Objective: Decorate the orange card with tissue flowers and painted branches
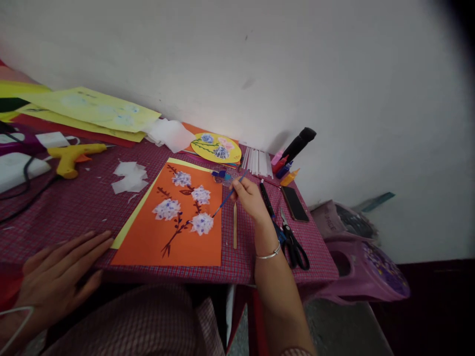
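Observation:
My right hand pinches a thin blue paintbrush, its tip at the edge of the lowest white paper flower on an orange sheet. Several white flowers dabbed with purple-blue sit along a dark painted branch on this sheet. A pale yellow sheet shows beneath it. My left hand lies flat at the table's front edge, fingers stretched out near the sheet's lower left corner, holding nothing. Just beyond the right hand is a clear palette with blue paint. A flat wooden stick lies below that hand.
To the right lie black-handled scissors, a phone and small paint bottles. A yellow glue gun with a cord, white paper pieces and yellow sheets are on the left. A wall stands behind; a pink chair is at right.

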The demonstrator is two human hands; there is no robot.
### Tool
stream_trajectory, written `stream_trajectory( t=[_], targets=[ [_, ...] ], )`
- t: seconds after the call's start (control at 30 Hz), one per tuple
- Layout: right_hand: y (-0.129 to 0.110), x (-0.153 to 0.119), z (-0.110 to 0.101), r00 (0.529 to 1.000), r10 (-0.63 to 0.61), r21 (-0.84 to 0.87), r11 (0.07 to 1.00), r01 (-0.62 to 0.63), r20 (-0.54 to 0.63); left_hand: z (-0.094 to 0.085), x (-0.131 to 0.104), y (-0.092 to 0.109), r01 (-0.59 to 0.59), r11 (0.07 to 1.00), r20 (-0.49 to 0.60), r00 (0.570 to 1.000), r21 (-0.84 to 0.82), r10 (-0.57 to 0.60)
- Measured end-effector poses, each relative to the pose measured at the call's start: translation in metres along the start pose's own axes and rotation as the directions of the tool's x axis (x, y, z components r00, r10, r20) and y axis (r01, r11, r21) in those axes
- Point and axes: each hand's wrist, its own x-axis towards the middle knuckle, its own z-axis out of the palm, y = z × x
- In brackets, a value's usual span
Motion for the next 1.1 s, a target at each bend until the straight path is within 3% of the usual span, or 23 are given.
stream_trajectory(
  t=[0.13,0.3,0.4,0.5,0.8,0.93,1.1],
  targets=[
    [-0.003,-0.001,-0.006,0.997,-0.012,-0.021,1.0,0.01,-0.077,0.0,0.002,0.003,0.024,0.999,-0.015,1.0,-0.04,-0.024],
    [-0.001,-0.001,0.002,1.0,0.002,-0.047,0.999,-0.001,0.023,-0.007,0.008,0.017,0.048,0.997,-0.044,0.998,-0.06,-0.051],
    [-0.001,-0.001,0.007,0.998,-0.005,0.037,0.999,0.002,0.068,-0.011,0.012,0.032,0.12,0.988,-0.07,0.989,-0.095,-0.127],
    [-0.004,-0.001,0.006,0.999,-0.003,0.161,0.987,-0.002,0.034,-0.013,0.015,0.042,0.16,0.98,-0.084,0.982,-0.118,-0.17],
    [-0.007,-0.004,0.007,0.993,0.016,0.155,0.987,-0.033,0.115,-0.008,0.009,0.02,0.062,0.997,-0.041,0.997,-0.038,-0.064],
    [-0.005,-0.003,0.008,0.98,0.03,0.111,0.992,-0.053,0.199,-0.011,0.011,0.028,0.092,0.994,-0.053,0.994,-0.063,-0.096],
    [-0.005,-0.002,0.002,0.999,-0.003,0.099,0.995,-0.002,0.051,-0.016,0.016,0.044,0.136,0.984,-0.071,0.987,-0.115,-0.145]
  ],
)
